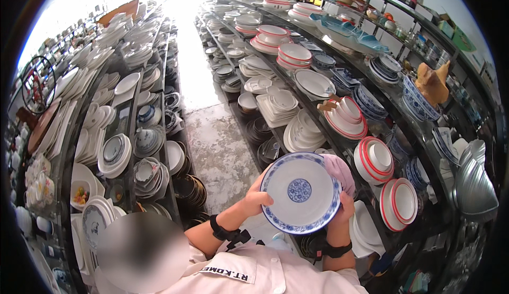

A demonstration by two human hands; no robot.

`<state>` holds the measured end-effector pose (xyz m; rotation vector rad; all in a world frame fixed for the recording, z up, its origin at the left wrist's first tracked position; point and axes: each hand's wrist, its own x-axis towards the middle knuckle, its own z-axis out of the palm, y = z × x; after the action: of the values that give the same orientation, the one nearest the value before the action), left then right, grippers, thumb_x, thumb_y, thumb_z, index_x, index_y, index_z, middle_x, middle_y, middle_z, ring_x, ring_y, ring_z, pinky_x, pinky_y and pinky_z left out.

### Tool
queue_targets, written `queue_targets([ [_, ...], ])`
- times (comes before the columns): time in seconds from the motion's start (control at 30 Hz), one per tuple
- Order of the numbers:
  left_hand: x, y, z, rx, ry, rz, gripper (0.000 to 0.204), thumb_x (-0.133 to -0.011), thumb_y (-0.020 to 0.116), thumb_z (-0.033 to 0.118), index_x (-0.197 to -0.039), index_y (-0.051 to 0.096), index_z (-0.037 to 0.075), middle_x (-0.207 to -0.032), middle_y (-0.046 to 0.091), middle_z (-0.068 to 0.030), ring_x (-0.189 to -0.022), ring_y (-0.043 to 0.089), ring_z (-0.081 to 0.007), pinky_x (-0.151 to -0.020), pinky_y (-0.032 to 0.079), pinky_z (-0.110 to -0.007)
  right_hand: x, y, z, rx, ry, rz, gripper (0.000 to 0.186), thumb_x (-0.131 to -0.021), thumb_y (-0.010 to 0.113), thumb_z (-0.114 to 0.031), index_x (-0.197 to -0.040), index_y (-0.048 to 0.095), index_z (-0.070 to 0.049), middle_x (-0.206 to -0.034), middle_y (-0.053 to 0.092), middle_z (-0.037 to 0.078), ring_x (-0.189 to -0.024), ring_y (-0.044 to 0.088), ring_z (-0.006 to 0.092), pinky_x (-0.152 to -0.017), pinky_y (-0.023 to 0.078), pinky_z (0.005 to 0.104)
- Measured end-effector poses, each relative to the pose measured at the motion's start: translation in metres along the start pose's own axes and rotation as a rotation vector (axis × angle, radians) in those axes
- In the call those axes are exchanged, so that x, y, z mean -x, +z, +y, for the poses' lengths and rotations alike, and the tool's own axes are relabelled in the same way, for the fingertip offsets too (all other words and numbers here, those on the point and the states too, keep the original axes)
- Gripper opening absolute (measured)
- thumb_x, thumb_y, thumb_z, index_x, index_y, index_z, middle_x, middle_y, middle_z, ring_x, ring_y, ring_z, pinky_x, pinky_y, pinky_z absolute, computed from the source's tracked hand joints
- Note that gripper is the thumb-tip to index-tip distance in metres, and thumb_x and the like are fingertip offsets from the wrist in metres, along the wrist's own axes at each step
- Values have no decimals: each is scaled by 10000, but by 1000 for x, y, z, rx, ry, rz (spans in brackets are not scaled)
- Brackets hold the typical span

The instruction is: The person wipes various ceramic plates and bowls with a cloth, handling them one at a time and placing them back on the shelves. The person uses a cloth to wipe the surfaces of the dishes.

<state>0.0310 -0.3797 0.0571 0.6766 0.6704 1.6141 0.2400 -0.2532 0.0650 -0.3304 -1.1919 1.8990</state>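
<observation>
A white plate (281, 208) with a blue patterned rim and a round blue medallion in its middle is held up in front of my chest, its face turned toward me. My left hand (257, 196) grips its left edge, thumb on the face and the other fingers behind. At the opposite edge, my right hand (345, 207) is closed on the rim, its fingers mostly hidden. A pink cloth (340, 171) is bunched over the plate's upper right edge, against my right hand. Dark straps circle both wrists.
Tiered shelves flank a narrow aisle floor (212, 145). To the right stand red-rimmed dishes (398, 204), white plates (303, 131) and a blue-and-white bowl (417, 100). Stacked plates (114, 153) fill the left shelves, with dark plates (190, 190) low down. A silvery shell-shaped dish (473, 180) juts out far right.
</observation>
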Motion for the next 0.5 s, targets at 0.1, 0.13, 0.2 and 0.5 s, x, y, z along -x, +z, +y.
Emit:
queue_targets([
  [0.1,-3,-1,12,-53,4,-231,1012,-601,620,145,-1549,301,-5,-1507,448,-132,-1398,419,-234,-1189,300,-374,-21,24,-29,104,-34,-267,824,-743,626,-337,-1396,463,138,-1389,562,231,-1266,573,300,-1117,400,372],
  [0.13,-3,-1,15,-53,-36,-252,1002,-615,629,156,-1550,304,-3,-1507,449,-133,-1398,420,-235,-1188,303,-379,-27,29,-34,134,-48,-355,851,-727,630,-335,-1407,448,142,-1405,549,234,-1281,562,301,-1130,385,369],
  [0.2,-8,0,18,-47,-113,-309,983,-644,647,177,-1551,312,2,-1506,452,-136,-1398,422,-237,-1187,308,-388,-27,28,-34,166,-33,-411,909,-690,645,-341,-1417,427,158,-1415,541,242,-1290,553,301,-1140,367,357],
  [0.5,-42,-13,-18,-22,-19,-67,870,-927,646,540,-1520,219,68,-1494,410,-115,-1349,472,-221,-1079,434,-392,-28,-21,11,-88,-91,23,857,-624,573,-231,-1376,454,163,-1333,590,262,-1237,591,319,-1103,436,388],
])
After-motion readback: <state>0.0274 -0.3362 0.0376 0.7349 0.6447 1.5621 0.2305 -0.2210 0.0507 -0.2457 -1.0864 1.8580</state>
